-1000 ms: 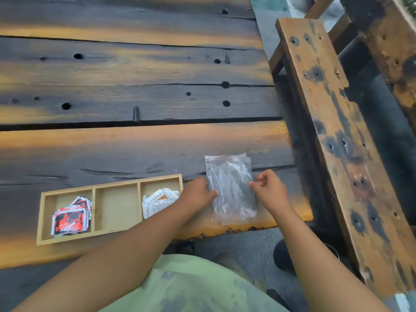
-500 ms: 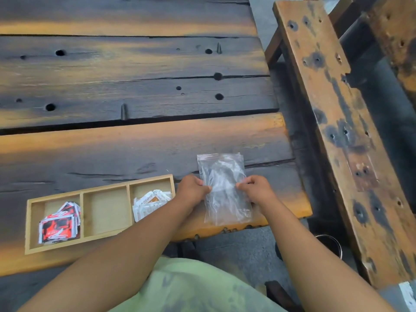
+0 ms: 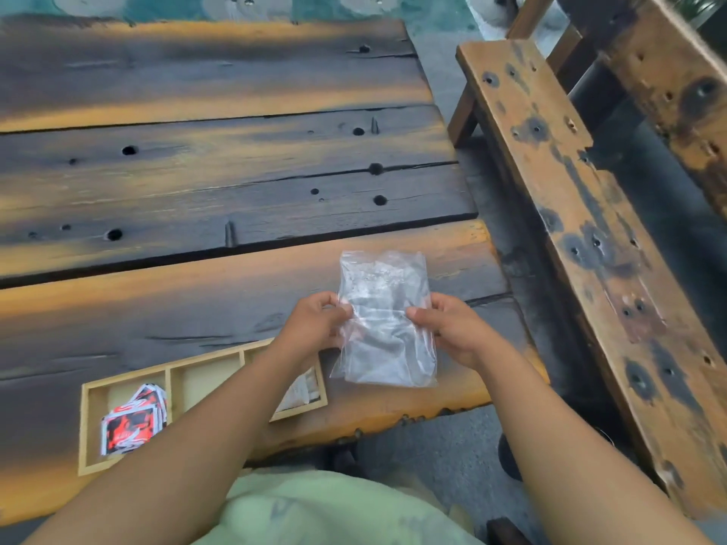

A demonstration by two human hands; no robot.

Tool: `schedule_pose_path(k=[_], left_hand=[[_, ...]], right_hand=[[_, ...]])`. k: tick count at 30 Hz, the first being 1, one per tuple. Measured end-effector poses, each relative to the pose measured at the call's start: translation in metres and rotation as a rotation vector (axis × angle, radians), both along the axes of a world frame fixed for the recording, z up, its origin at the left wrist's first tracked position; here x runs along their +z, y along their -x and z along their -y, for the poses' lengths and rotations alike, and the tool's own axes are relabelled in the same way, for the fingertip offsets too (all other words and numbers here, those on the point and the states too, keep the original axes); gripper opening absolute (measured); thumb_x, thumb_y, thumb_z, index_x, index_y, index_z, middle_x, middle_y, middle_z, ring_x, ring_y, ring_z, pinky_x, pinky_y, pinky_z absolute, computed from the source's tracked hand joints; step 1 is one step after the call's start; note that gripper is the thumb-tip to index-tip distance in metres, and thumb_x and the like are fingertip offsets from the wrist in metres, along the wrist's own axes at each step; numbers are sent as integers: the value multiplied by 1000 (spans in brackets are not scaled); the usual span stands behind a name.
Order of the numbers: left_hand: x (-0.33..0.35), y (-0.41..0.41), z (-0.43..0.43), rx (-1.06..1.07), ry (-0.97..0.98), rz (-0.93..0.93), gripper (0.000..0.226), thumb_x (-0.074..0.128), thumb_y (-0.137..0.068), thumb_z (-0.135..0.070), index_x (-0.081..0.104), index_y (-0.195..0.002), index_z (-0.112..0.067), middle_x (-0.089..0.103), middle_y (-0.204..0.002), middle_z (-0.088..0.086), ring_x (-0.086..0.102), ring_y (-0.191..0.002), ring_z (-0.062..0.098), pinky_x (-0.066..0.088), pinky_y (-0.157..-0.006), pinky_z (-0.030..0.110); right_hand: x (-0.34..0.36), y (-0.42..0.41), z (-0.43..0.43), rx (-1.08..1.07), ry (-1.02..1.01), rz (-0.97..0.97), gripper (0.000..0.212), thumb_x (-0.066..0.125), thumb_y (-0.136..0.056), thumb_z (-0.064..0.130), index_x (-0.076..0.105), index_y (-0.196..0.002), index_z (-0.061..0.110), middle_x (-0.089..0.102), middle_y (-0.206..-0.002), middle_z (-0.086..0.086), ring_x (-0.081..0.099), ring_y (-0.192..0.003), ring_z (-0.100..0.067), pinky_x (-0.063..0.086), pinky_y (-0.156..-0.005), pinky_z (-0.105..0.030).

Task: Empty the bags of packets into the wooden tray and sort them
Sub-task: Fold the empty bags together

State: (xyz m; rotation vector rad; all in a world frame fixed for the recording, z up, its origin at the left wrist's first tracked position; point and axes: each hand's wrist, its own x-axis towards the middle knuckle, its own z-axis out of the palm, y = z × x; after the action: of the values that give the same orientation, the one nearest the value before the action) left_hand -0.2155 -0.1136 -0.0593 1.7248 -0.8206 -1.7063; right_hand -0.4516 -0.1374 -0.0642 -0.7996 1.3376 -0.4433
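Note:
Clear, crumpled plastic bags (image 3: 383, 320) are held flat just above the table's near right corner. My left hand (image 3: 314, 328) pinches their left edge and my right hand (image 3: 452, 328) pinches their right edge. The bags look empty. A wooden tray (image 3: 88, 430) with three compartments lies at the near left. Its left compartment holds red, black and white packets (image 3: 131, 422). The middle compartment is bare. White packets (image 3: 301, 391) sit in the right compartment, partly hidden behind my left forearm.
The dark, orange-streaked plank table (image 3: 220, 182) has holes and cracks. Its front edge runs just below the tray. A weathered wooden bench (image 3: 582, 238) stands to the right across a gap. My green shirt fills the bottom of the view.
Both hands closed in on the bags' sides and lifted them slightly. The camera tilted up, so the tray sits lower in view and my left forearm now covers part of it.

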Motion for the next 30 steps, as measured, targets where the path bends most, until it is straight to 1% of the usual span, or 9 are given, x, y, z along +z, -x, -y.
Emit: schedule_pose_path(k=[3,7,12,18,20,23,26,28,30], left_hand=[[26,-30,-2,-15,89,34,21,63,-95,-14,54,-77,-12,56,-68,9,48,-46,13,45,-44,23],[58,-73,-12,-19,211,32,23,62,-96,-13,54,-75,-15,60,-70,7,53,-51,11,53,-53,29],[89,-132,-31,-28,334,113,18,62,-96,-14,55,-79,-11,55,-62,4,53,-53,15,57,-58,35],[118,-187,-56,21,444,94,13,57,-97,-10,54,-85,-12,48,-63,12,49,-49,20,48,-46,26],[126,-196,-58,56,469,23,10,56,-98,-9,52,-89,-13,43,-67,11,43,-49,17,44,-43,24],[147,-216,-73,121,499,-124,8,55,-98,-6,54,-98,-14,42,-67,9,40,-48,12,39,-41,19],[163,-222,-74,182,507,-268,13,53,-99,-3,57,-106,-13,52,-69,4,45,-45,7,37,-41,16],[174,-229,-73,188,521,-369,16,55,-98,-6,63,-110,-14,60,-79,10,52,-57,14,44,-51,24],[186,-232,-70,188,531,-456,19,55,-97,-7,68,-107,-18,61,-94,16,56,-72,23,48,-63,35]], right_hand=[[23,-24,8,64,60,72,31,66,-93,9,59,-122,0,70,-117,-20,68,-104,-35,55,-93,-48],[57,-65,14,126,146,101,33,66,-93,10,60,-124,3,71,-112,-16,69,-96,-29,58,-82,-43],[97,-123,9,200,234,38,27,59,-98,10,59,-119,-6,67,-101,-16,63,-87,-26,56,-70,-30],[144,-179,-9,251,341,6,35,59,-99,18,54,-116,-12,61,-94,-19,58,-84,-31,51,-74,-39],[157,-189,-16,230,386,31,34,62,-96,19,55,-109,-11,57,-91,-19,53,-81,-31,48,-71,-38],[180,-212,-32,192,436,94,20,65,-90,23,61,-96,4,55,-92,-18,50,-84,-34,45,-77,-43],[198,-221,-40,162,493,130,18,57,-99,14,60,-105,-2,60,-96,-20,55,-88,-35,48,-80,-45],[210,-226,-45,108,532,168,19,50,-102,9,62,-114,0,67,-98,-16,62,-85,-31,52,-76,-40],[222,-228,-47,66,557,231,22,47,-102,6,67,-112,8,71,-98,-10,68,-82,-23,54,-72,-36]])
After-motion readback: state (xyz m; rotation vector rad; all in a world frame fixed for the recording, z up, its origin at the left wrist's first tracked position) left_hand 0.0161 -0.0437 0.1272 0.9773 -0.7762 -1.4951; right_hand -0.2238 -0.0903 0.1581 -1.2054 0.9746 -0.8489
